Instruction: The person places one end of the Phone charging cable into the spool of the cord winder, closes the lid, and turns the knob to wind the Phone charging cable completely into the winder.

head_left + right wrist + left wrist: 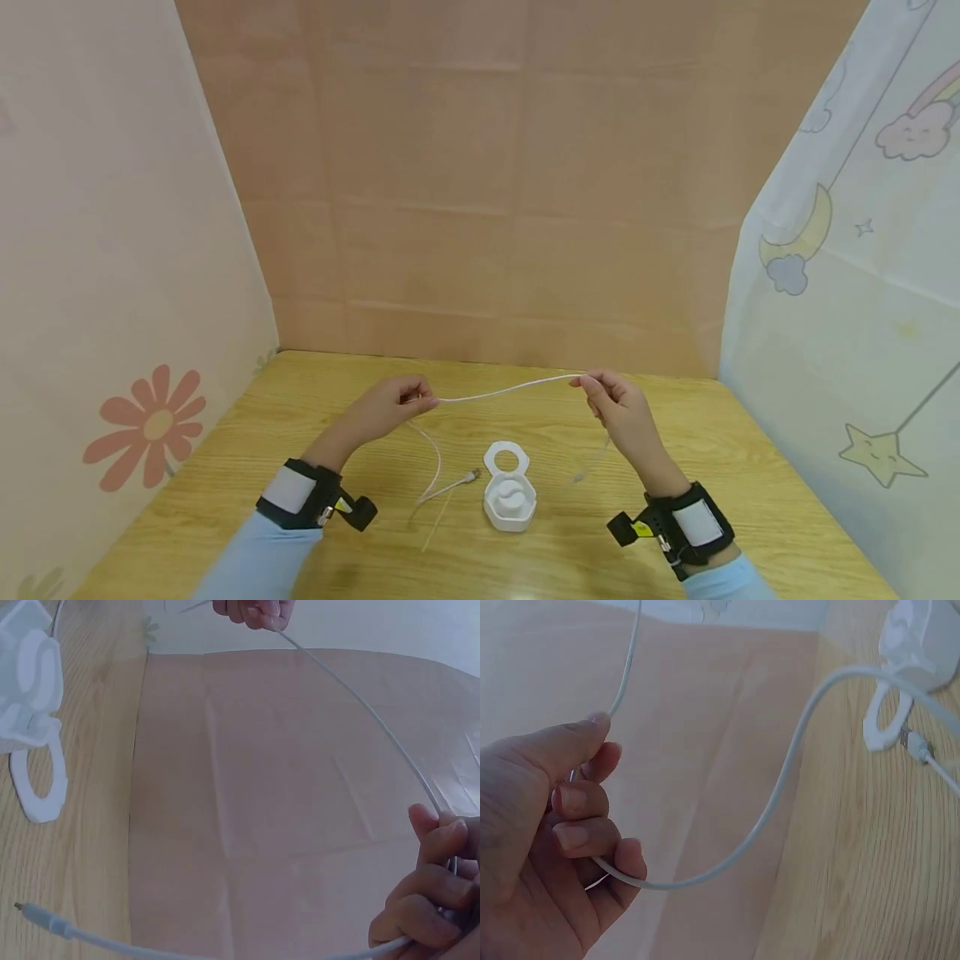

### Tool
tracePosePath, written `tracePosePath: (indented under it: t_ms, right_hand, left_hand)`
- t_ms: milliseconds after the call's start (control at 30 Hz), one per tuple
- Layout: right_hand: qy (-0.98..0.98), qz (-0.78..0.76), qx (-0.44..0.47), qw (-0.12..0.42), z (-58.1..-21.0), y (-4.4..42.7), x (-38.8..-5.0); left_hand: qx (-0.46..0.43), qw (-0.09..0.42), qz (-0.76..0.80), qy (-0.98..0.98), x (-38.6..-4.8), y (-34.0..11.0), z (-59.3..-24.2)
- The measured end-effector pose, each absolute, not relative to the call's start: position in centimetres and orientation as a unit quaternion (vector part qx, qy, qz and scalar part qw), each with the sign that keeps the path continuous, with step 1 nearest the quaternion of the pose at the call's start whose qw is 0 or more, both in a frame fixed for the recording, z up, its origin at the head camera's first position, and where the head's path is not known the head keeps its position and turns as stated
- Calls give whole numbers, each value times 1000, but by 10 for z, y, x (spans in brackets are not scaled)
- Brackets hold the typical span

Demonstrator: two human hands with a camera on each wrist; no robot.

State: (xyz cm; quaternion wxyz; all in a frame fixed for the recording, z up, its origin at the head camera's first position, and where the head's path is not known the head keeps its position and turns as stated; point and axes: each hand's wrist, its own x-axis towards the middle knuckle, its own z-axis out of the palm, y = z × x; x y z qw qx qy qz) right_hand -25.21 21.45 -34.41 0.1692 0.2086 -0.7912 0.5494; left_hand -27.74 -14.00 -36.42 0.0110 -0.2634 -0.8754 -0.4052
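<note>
A white charging cable (501, 392) spans the air between both hands, sagging slightly. My left hand (393, 406) pinches it between thumb and forefinger, and the other fingers curl over a further stretch in the left wrist view. From there the cable drops to the table, where its USB plug (471, 476) lies. My right hand (621, 417) pinches the cable's other side. Below that hand hangs a short tail ending in a small connector (46, 921). Between the hands, on the table, stands a white hexagonal case (510, 504) with its ring-shaped lid (506, 457) flipped back.
The wooden table (750, 500) reaches back to a brown sheet (517, 208). A flower-print panel (150, 250) stands at the left, and a panel with moon and star drawings (847, 333) at the right. A thin pale strand (437, 523) lies near the plug.
</note>
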Motion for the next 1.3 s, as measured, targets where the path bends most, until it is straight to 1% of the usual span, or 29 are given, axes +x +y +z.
tracePosePath:
  t_ms: [167, 333, 600, 767, 900, 1067, 1200, 1300]
  right_hand:
    - [-822, 508, 204, 158, -354, 224, -256]
    - [-852, 475, 175, 137, -363, 230, -259]
    - [-869, 451, 158, 130, -371, 234, -262]
    - [-874, 444, 151, 127, -374, 237, -262]
    - [-876, 446, 127, 133, -377, 244, -262]
    - [-881, 438, 101, 149, -381, 258, -264]
    - [-882, 432, 95, 159, -382, 263, -266]
    - [-880, 435, 101, 162, -382, 261, -268]
  left_hand:
    - [-259, -9, -412, -873, -285, -156, -368]
    - [-269, -30, -405, -873, -295, -170, -373]
    - [-278, -87, -434, -852, -315, -203, -396]
    - [-253, -108, -439, -855, -319, -230, -408]
    - [-221, -112, -423, -871, -318, -257, -418]
    - [-180, -92, -350, -915, -315, -287, -429]
    - [-144, -80, -285, -944, -307, -291, -431]
    - [-124, -81, -228, -962, -305, -280, -430]
